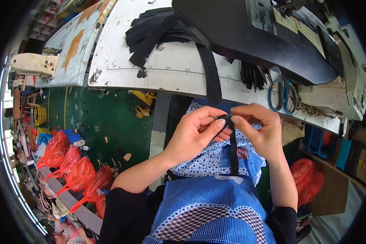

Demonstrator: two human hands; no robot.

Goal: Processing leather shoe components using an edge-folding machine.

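Note:
My left hand (197, 132) and my right hand (259, 130) meet in front of my chest, both pinching the top end of a narrow black strap (234, 152). The strap hangs straight down from my fingertips over a blue checked apron (209, 203). A wider black strap (210, 75) runs from the white worktable (166, 67) down over its front edge, ending just behind my hands. A heap of cut black strap pieces (152, 30) lies on the table at the back.
A black sewing machine (264, 36) fills the upper right of the table. Blue-handled scissors (282, 95) lie near the table's right edge. Red plastic bags (71, 168) stand at the lower left on a green floor (110, 122) littered with scraps.

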